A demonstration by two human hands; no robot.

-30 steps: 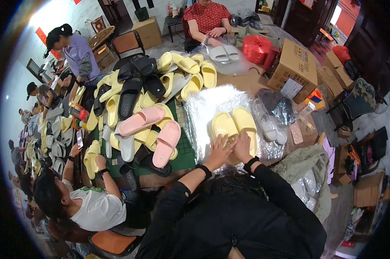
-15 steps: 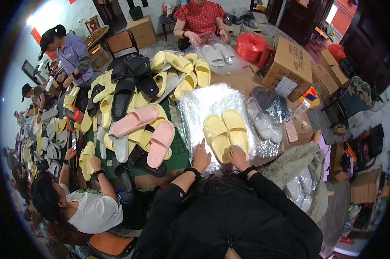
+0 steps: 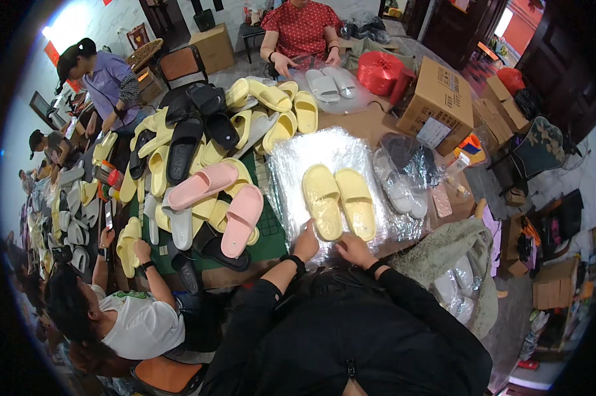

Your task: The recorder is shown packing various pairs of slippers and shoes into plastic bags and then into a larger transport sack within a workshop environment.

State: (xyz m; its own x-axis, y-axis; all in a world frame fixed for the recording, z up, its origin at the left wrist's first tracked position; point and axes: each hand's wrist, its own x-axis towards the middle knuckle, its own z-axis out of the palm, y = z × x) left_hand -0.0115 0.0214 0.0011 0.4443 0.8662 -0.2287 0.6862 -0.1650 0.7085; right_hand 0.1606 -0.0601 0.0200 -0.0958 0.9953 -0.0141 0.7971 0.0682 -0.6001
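Note:
A pair of pale yellow slide slippers (image 3: 322,201) lies side by side on a stack of clear plastic bags (image 3: 291,173), toes away from me. Shine over the slippers suggests that the top bag's film covers them. My left hand (image 3: 305,243) is closed at the near edge of the film, just below the left slipper's heel. Closed as well, my right hand (image 3: 355,251) pinches the film near the right slipper's heel. The fingertips of both hands are partly hidden by the film's glare.
Left of the bags is a heap of black, yellow and pink slippers (image 3: 202,185). Bagged grey slippers (image 3: 403,191), a cardboard box (image 3: 436,102) and a red roll of film (image 3: 380,72) stand right and behind. Co-workers sit across (image 3: 300,33) and at left (image 3: 139,317).
My left hand's fingers, spread beside the slipper before, have drawn together at the bag's near edge. My right hand has moved back off the right slipper's heel. The view has shifted slightly.

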